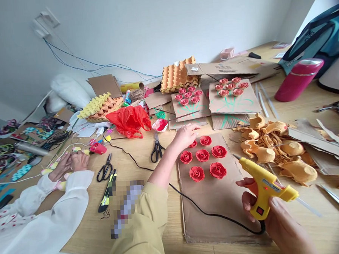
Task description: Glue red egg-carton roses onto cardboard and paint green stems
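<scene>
I see a loose yellow-green sleeve (143, 219) on my left arm, soft and creased. My left hand (185, 135) and right hand (276, 220) are bare.

Wooden table (299, 109) under cardboard (213, 200), scissors (157, 150)

Right hand (279, 221) grips glue gun (265, 190); left hand (185, 135) seemingly presses a rose (193, 144).

Looks like a craft room in a home. One big wood table (299, 112) by a plain white wall (181, 20), packed w/ making stuff: egg trays (178, 75), cardboard (213, 200), red roses (202, 155), scissors (157, 148), string (136, 94), a glue gun (265, 190) & torn tray bits (272, 144). A bag (318, 35) & pink bottle (299, 79) sit at the far end (home things, not shop things).
</scene>
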`<move>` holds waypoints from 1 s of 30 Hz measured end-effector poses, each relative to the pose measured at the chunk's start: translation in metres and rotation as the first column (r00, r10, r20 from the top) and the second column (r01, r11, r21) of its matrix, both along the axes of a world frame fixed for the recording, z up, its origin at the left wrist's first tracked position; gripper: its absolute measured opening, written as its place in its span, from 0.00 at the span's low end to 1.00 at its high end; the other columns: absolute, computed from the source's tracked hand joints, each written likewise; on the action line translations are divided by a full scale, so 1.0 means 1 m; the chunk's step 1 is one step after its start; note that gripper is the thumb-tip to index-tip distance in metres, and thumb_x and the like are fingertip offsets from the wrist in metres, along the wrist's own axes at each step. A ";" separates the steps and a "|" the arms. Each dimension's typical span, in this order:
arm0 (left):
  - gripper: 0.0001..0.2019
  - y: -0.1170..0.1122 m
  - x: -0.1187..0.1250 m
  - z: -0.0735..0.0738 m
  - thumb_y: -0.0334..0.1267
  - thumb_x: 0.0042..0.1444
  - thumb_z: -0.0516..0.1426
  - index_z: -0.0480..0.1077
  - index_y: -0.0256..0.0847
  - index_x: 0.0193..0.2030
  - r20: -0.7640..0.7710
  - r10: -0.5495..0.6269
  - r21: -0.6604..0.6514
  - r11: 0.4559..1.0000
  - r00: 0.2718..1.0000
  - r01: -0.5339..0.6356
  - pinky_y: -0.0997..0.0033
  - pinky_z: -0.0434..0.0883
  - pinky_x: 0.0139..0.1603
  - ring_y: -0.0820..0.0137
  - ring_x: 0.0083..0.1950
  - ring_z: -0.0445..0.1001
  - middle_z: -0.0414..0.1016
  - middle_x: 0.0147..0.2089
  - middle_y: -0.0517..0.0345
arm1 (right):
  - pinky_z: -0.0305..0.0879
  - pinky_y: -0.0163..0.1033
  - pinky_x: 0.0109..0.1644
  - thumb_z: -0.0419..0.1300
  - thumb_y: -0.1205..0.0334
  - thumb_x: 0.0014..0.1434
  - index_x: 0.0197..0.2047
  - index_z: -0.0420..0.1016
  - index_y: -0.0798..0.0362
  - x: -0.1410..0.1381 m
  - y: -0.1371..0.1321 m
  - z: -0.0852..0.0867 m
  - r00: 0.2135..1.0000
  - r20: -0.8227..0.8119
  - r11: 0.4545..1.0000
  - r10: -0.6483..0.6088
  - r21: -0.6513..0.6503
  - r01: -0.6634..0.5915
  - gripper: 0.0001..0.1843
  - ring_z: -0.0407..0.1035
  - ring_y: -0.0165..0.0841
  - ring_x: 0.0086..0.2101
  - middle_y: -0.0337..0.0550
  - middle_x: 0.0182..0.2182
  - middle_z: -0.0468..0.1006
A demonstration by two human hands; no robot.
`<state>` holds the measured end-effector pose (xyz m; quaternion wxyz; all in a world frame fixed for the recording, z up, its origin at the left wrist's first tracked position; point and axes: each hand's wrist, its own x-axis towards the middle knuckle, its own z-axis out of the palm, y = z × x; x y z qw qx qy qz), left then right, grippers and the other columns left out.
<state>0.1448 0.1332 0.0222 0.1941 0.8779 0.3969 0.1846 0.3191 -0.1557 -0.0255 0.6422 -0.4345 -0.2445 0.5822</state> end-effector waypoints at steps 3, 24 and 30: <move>0.12 -0.004 0.006 -0.003 0.31 0.59 0.58 0.75 0.41 0.49 0.017 -0.064 -0.033 0.997 0.998 0.064 0.64 0.70 0.61 0.65 0.55 0.76 0.79 0.53 0.54 | 0.63 0.43 0.22 0.55 0.44 0.62 0.60 0.70 0.36 -0.001 0.002 0.000 1.000 -0.001 1.000 -0.013 0.006 0.013 0.25 0.64 0.39 0.29 0.49 0.55 0.73; 0.16 -0.015 0.004 -0.015 0.32 0.58 0.60 0.73 0.40 0.54 0.040 -0.106 -0.052 0.993 0.994 0.108 0.62 0.69 0.63 0.62 0.59 0.75 0.77 0.57 0.50 | 0.63 0.38 0.21 0.60 0.43 0.61 0.54 0.75 0.46 0.002 0.002 0.008 0.999 -0.045 0.998 0.029 0.056 -0.027 0.23 0.64 0.32 0.26 0.50 0.51 0.73; 0.22 -0.015 0.015 -0.016 0.36 0.55 0.65 0.72 0.42 0.57 -0.135 -0.205 -0.022 0.979 0.969 0.204 0.60 0.69 0.61 0.59 0.58 0.75 0.77 0.56 0.51 | 0.64 0.38 0.23 0.56 0.46 0.64 0.57 0.73 0.45 0.002 0.001 0.004 0.998 -0.038 0.995 0.050 0.083 -0.046 0.22 0.66 0.32 0.28 0.51 0.54 0.72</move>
